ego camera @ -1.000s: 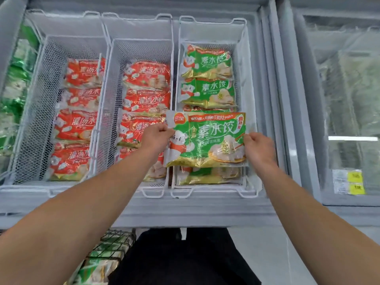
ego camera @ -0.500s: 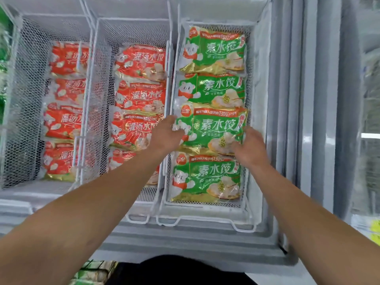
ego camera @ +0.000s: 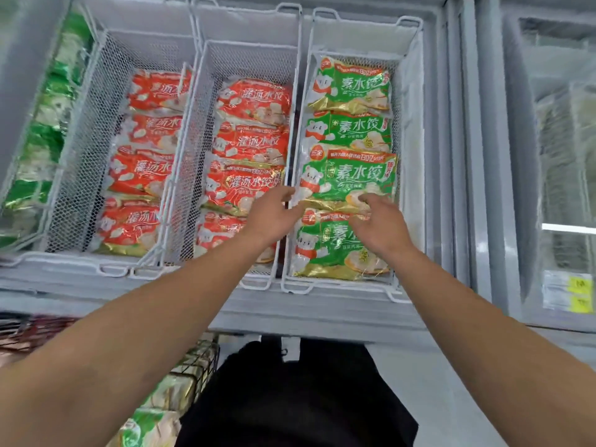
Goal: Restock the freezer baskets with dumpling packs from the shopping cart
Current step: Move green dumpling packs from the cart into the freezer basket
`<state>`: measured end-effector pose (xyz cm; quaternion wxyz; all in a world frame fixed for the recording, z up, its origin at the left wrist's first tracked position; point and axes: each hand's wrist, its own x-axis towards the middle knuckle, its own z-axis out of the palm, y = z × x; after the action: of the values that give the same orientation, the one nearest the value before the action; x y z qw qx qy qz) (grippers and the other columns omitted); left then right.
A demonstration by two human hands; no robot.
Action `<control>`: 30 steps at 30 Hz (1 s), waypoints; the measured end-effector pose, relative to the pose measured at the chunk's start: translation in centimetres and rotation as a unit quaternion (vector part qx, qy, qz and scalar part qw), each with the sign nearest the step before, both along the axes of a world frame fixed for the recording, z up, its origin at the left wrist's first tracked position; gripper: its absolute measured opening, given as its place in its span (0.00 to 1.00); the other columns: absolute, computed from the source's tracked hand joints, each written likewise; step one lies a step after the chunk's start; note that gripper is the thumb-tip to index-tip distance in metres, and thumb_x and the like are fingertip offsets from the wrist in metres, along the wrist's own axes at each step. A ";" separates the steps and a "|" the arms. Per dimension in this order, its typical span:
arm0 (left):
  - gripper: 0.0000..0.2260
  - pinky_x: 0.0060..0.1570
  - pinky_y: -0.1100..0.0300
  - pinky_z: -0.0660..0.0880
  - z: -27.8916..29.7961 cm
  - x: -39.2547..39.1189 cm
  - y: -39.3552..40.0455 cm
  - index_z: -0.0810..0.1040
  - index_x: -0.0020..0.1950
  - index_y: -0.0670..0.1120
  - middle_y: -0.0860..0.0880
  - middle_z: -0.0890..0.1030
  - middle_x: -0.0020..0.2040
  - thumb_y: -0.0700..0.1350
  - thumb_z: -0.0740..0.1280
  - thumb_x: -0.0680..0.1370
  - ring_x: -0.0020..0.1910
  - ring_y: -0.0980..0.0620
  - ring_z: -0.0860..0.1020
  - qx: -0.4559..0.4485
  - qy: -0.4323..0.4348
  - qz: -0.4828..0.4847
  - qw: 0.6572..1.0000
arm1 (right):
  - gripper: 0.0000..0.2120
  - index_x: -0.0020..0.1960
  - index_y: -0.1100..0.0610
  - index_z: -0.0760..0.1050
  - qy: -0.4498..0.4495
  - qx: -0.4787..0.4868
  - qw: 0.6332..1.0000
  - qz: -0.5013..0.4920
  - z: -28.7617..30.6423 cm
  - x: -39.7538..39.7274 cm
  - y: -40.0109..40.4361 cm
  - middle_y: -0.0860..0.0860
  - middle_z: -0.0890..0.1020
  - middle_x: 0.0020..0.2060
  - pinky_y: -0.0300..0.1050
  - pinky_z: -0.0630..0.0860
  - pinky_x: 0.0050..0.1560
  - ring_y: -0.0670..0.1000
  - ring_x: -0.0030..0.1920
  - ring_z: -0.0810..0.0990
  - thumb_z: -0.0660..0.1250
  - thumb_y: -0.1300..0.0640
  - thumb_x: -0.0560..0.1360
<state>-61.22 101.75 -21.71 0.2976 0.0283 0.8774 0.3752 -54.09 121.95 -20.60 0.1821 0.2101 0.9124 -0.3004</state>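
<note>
Both hands, left (ego camera: pixel 272 214) and right (ego camera: pixel 380 227), fingers loosely spread, empty, at 6 o'clock of green pack (ego camera: pixel 350 179); likely slick, stiff-frozen; grab side edges.

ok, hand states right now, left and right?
Left hand: open, fingers relaxed, holding nothing, at the basket divider.
Right hand: open, fingers loosely spread over the green dumpling pack, not gripping it.
</note>
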 end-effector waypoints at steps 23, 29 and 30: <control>0.23 0.66 0.54 0.70 4.8 29.3 -16.6 0.73 0.72 0.47 0.47 0.77 0.69 0.49 0.69 0.78 0.67 0.46 0.75 -0.052 0.128 -0.072 0.988 | 0.25 0.71 0.58 0.70 0.051 0.084 0.991 0.090 5.3 29.6 -17.3 0.58 0.73 0.68 0.49 0.70 0.65 0.58 0.66 0.73 0.66 0.53 0.75; 0.22 0.63 0.56 0.71 5.1 39.1 -20.1 0.76 0.70 0.47 0.46 0.80 0.65 0.49 0.70 0.76 0.64 0.45 0.77 -0.069 0.146 -0.063 0.985 | 0.25 0.71 0.57 0.71 0.056 0.064 0.993 0.085 4.8 39.0 -20.6 0.57 0.73 0.68 0.50 0.70 0.66 0.58 0.67 0.72 0.67 0.53 0.75; 0.22 0.64 0.56 0.71 5.1 40.5 -20.8 0.75 0.70 0.47 0.46 0.80 0.66 0.49 0.69 0.77 0.64 0.46 0.77 -0.076 0.144 -0.069 0.984 | 0.25 0.71 0.57 0.70 0.055 0.061 0.993 0.083 4.9 40.5 -21.3 0.57 0.72 0.69 0.50 0.71 0.65 0.58 0.67 0.72 0.66 0.53 0.75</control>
<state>-20.68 80.91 -16.58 0.1949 0.1202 0.9329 0.2780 -13.57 100.65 -15.72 0.1431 0.1273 0.9519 -0.2392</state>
